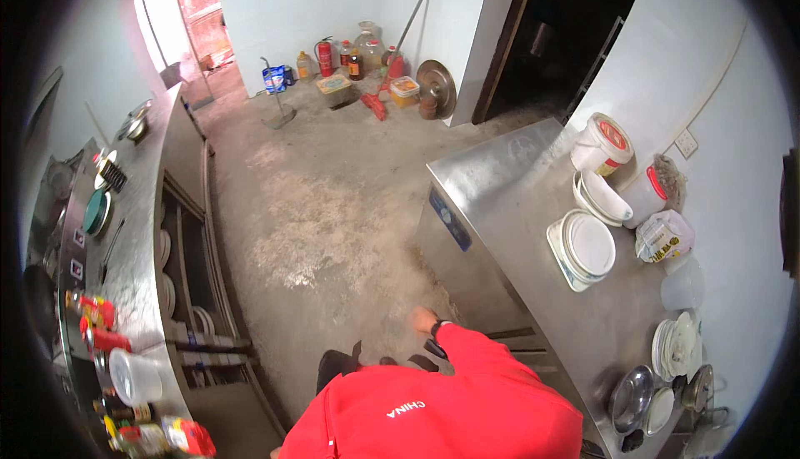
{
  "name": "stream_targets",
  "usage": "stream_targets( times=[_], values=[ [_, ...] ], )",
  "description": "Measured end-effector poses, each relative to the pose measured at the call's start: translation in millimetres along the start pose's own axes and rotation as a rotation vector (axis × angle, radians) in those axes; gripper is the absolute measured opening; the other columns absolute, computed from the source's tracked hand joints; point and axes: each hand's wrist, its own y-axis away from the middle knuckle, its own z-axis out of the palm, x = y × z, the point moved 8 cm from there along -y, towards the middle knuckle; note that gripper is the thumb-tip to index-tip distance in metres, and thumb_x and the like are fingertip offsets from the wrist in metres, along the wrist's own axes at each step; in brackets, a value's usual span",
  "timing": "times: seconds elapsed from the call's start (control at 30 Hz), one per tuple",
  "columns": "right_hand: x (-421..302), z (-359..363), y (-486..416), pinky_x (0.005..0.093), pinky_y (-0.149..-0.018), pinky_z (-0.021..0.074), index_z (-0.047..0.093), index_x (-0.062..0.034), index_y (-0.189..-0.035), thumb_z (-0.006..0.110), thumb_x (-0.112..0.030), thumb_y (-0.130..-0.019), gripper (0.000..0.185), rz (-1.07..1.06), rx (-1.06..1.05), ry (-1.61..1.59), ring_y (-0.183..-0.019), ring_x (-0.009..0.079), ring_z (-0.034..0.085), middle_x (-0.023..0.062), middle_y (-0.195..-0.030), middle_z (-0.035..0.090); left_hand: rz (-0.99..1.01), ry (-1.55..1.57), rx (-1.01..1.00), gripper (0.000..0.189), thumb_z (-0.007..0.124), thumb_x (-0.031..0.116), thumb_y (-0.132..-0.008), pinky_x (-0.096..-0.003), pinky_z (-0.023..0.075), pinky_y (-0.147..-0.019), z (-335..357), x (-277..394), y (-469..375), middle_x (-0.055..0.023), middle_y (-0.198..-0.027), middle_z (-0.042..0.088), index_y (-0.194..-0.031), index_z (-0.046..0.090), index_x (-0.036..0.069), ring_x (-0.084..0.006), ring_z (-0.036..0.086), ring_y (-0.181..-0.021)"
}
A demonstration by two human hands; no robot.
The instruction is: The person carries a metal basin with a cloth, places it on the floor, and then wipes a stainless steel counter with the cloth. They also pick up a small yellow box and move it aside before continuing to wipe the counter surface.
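Note:
My right hand (424, 319) hangs in front of my red sweatshirt (431, 415), over the concrete floor (312, 221). It is blurred, and no object shows in it. A dark watch (439, 327) circles that wrist. The nearest thing to this hand is the front of the stainless-steel counter (500, 209) on the right. Of my left hand (275, 453) only a sliver seems to show at the bottom edge, so its fingers are hidden. A stack of white dishes (587, 249) and white bowls (601, 196) rest on the right counter.
Along the left runs another steel counter (140, 190) with bottles, a clear plastic tub (134, 376) and open shelves below. By the far wall stand a fire extinguisher (325, 57), oil bottles (355, 65) and a red mop (374, 106). A dark doorway (562, 40) opens beyond the right counter.

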Motion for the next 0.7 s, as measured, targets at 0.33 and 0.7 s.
stream_targets(
  times=[0.33,0.7],
  values=[
    [2,-114,-215,0.0457,-0.075,0.0541,0.072,-0.0071,-0.079,0.058,-0.025,-0.080,0.023,0.372,-0.087,-0.616,-0.077,0.0344,0.070,0.0160,-0.079,0.072,0.370,-0.345,0.164,0.013,0.064,0.036,-0.071,-0.0412,0.0491,-0.052,-211,192,-247,-0.0020,-0.066,0.066,-0.070,0.070,0.024,-0.0254,0.066,-0.064],
    [61,-189,-346,0.0458,-0.067,0.0551,0.075,-0.0109,-0.069,0.067,-0.022,-0.070,0.014,0.471,0.089,-0.151,-0.071,0.0332,0.069,0.0130,-0.073,0.071,0.339,0.635,0.012,0.010,0.061,0.014,-0.090,-0.0283,0.0445,-0.048,-512,577,-582,-0.0022,-0.065,0.056,-0.085,0.058,0.006,-0.0143,0.054,-0.053]
  ],
)
